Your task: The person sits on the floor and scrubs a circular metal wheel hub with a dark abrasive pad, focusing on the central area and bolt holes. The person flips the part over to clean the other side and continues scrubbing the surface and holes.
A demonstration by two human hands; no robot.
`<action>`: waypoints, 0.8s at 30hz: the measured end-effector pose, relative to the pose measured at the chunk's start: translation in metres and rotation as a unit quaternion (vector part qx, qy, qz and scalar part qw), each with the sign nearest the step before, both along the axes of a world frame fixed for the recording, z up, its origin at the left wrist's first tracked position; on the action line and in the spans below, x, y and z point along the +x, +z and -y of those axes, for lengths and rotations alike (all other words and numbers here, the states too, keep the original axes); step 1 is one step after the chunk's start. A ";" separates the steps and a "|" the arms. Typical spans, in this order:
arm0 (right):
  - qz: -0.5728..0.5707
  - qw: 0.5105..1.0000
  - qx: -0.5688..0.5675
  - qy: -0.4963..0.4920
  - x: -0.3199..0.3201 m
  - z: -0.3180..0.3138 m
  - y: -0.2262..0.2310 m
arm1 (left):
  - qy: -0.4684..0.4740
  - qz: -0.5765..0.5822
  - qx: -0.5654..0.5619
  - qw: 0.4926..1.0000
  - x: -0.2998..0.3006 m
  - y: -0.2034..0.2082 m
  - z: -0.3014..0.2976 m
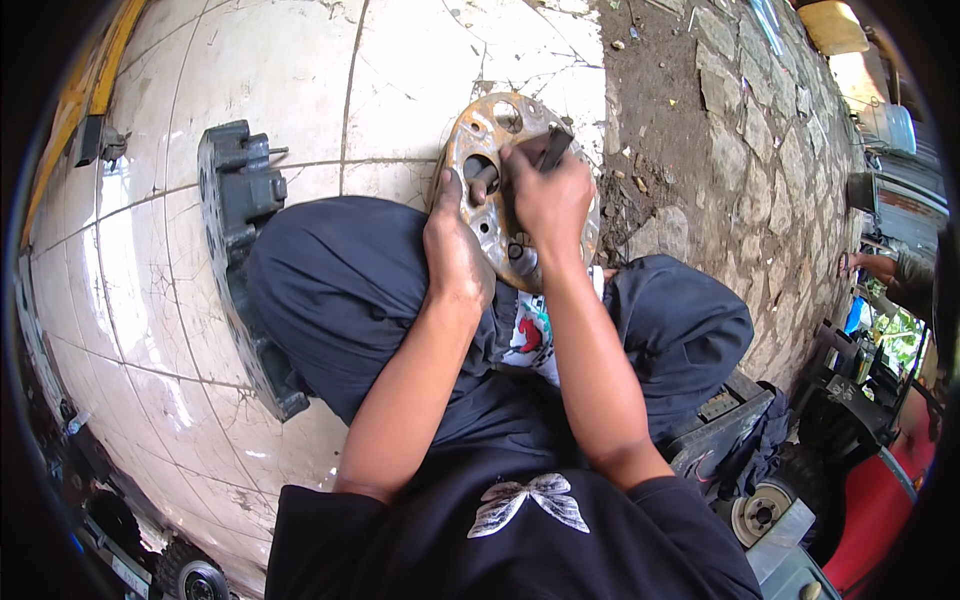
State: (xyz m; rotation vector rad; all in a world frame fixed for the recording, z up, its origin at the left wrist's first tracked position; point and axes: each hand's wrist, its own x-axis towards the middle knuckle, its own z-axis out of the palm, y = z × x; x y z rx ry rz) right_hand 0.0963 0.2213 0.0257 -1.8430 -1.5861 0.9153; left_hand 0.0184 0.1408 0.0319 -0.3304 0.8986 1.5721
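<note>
A round, rusty metal plate with several holes stands tilted between my knees. My left hand grips its near left edge, the thumb lying along the rim and a finger showing through one of the holes. Over the right part of the plate, my right hand is closed round a short dark tool, its fingers against the plate face. What kind of tool it is, and its working end, I cannot make out. Dark smudges mark the fingers of both hands.
Left of my knee, a long dark cast metal engine part rests on the white tiles. Dirt and stone paving lie to the right. By my right hip is a grey case. Another person's arm shows at the far right.
</note>
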 end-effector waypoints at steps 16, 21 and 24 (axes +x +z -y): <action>0.145 0.988 0.038 -0.045 -0.013 -0.027 -0.018 | 0.022 -0.050 -0.038 0.998 0.012 -0.010 -0.002; 0.096 0.994 0.054 -0.021 -0.015 0.001 -0.006 | 0.034 -0.020 -0.022 0.999 0.012 -0.013 0.002; 0.123 0.990 0.066 -0.028 -0.012 -0.023 -0.022 | -0.005 -0.032 -0.002 0.999 0.010 -0.025 0.004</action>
